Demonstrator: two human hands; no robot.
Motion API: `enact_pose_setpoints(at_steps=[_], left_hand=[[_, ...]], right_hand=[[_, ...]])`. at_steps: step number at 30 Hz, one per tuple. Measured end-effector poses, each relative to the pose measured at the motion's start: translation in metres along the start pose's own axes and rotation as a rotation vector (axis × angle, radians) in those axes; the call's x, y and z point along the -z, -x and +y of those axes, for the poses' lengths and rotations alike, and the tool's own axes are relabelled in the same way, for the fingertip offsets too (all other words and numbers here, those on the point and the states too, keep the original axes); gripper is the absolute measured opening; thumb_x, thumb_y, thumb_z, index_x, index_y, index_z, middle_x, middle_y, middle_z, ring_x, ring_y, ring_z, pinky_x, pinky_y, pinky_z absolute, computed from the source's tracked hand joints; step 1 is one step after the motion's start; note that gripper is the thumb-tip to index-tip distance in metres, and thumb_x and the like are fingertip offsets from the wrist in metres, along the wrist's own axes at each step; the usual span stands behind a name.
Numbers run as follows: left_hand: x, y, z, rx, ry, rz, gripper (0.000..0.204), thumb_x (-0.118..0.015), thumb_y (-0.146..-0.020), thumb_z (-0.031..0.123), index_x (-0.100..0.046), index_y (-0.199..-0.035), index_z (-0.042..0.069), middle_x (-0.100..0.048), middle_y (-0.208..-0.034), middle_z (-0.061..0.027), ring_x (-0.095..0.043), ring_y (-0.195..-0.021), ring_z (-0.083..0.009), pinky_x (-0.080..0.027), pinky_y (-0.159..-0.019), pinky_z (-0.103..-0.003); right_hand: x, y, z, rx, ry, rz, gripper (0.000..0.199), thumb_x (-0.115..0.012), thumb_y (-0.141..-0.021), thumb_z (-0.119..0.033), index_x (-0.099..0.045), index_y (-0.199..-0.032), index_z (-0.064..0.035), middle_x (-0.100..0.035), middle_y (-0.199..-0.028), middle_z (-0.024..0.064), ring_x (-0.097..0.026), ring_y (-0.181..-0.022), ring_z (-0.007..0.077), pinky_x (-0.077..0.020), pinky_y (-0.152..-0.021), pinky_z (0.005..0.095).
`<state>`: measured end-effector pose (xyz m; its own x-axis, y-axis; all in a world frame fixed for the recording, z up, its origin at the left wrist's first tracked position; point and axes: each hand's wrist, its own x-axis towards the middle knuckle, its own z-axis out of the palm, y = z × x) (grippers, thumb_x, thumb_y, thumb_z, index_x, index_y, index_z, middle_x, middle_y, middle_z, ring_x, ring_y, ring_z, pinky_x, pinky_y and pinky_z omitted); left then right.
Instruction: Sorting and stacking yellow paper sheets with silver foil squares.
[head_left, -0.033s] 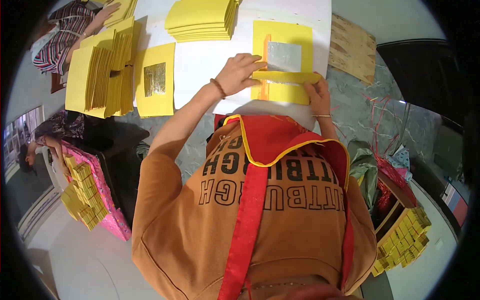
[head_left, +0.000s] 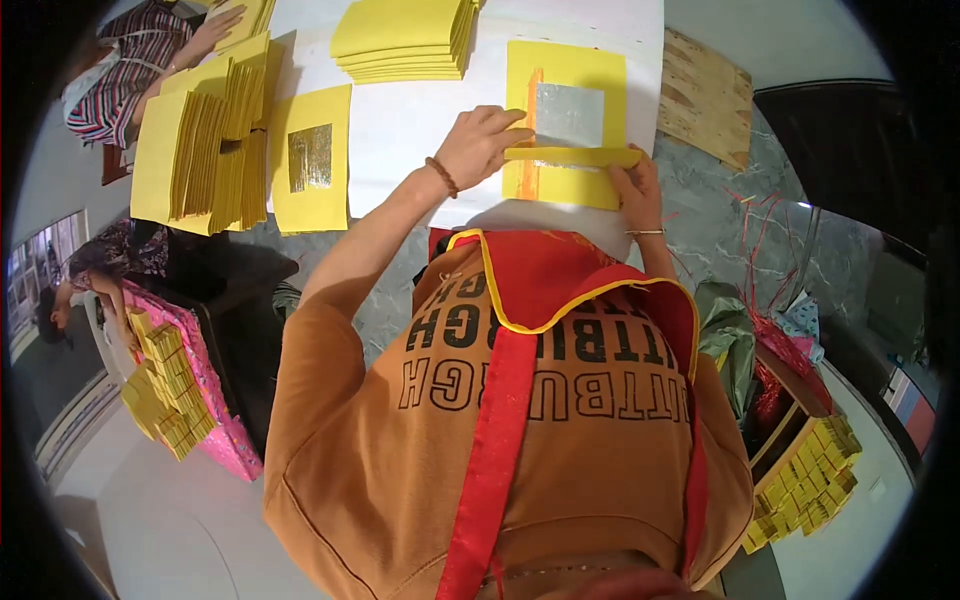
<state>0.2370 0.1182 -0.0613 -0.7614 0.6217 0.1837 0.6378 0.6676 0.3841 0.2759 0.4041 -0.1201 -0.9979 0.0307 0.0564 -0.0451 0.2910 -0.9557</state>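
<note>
A yellow paper sheet [head_left: 615,105] lies flat on the white table in front of me, with a silver foil square [head_left: 570,115] and an upright orange stripe at its left. Across its lower part runs a narrow yellow paper strip [head_left: 570,156]; whether it is a separate piece or a folded edge, I cannot tell. My right hand [head_left: 640,190] pinches the strip's right end between thumb and fingers. Over the sheet's left edge, my left hand [head_left: 483,145] rests with fingers spread, fingertips by the orange stripe.
Left of me lie another foil sheet [head_left: 312,200] and thick yellow paper stacks [head_left: 190,165]; one more stack [head_left: 400,45] is farther back. Two other people work at the left. Yellow bundles [head_left: 175,390] sit on a pink-covered surface; others [head_left: 810,480] are at the lower right.
The left end of the yellow strip has come very slightly toward me, and my left fingers have shifted a little. The right hand keeps its pinch.
</note>
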Motion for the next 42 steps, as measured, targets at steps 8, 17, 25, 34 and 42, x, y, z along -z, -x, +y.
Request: enact_pose_setpoints(at_steps=[8,17,25,34,42], left_hand=[[0.019,0.012,0.017,-0.175,-0.103,0.093,0.04,-0.057,-0.07,0.002,-0.061,-0.107,0.015,-0.058,-0.108,-0.0076,-0.05,-0.102,-0.0258,-0.041,-0.086,-0.037],[0.007,0.014,0.035,0.434,0.535,0.025,0.02,-0.049,-0.089,0.018,-0.057,-0.098,0.002,-0.058,-0.072,-0.0169,-0.056,-0.067,-0.0329,-0.045,-0.061,-0.041],[0.001,-0.003,0.03,0.706,0.564,-0.011,0.024,-0.052,-0.086,0.024,-0.054,-0.094,0.001,-0.058,-0.063,-0.0179,-0.058,-0.063,-0.0363,-0.044,-0.056,-0.043],[-0.011,-0.008,0.018,0.749,0.578,0.016,0.041,-0.057,-0.082,0.023,-0.04,-0.115,0.006,-0.062,-0.074,-0.0194,-0.06,-0.068,-0.0384,-0.046,-0.06,-0.046],[0.014,-0.012,0.032,0.676,0.368,0.063,0.051,-0.06,-0.08,0.023,-0.039,-0.125,0.006,-0.061,-0.095,-0.0196,-0.058,-0.088,-0.0347,-0.045,-0.073,-0.042]], right_hand=[[0.014,0.004,-0.048,0.492,0.592,-0.032,0.023,-0.066,-0.073,-0.016,-0.063,-0.096,-0.0127,-0.056,-0.116,0.0071,-0.052,-0.107,0.0263,-0.0343,-0.092,0.0361],[0.004,0.007,-0.047,-0.079,0.212,-0.267,0.025,-0.063,-0.079,-0.022,-0.062,-0.099,-0.0077,-0.065,-0.086,0.0077,-0.061,-0.078,0.0206,-0.0435,-0.068,0.0338],[-0.01,-0.009,-0.069,-0.265,0.169,0.036,0.042,-0.065,-0.081,-0.017,-0.053,-0.119,-0.0039,-0.047,-0.06,-0.0035,-0.042,-0.055,0.0053,-0.0355,-0.051,0.0222],[-0.014,-0.012,-0.053,-0.234,0.297,0.07,0.046,-0.067,-0.078,-0.017,-0.055,-0.122,-0.0115,-0.04,-0.056,-0.0035,-0.035,-0.051,0.0062,-0.031,-0.048,0.0225],[-0.017,-0.013,-0.048,-0.238,0.378,0.086,0.045,-0.067,-0.077,-0.019,-0.056,-0.12,-0.0107,-0.048,-0.058,-0.001,-0.041,-0.052,0.0074,-0.0357,-0.049,0.0248]])
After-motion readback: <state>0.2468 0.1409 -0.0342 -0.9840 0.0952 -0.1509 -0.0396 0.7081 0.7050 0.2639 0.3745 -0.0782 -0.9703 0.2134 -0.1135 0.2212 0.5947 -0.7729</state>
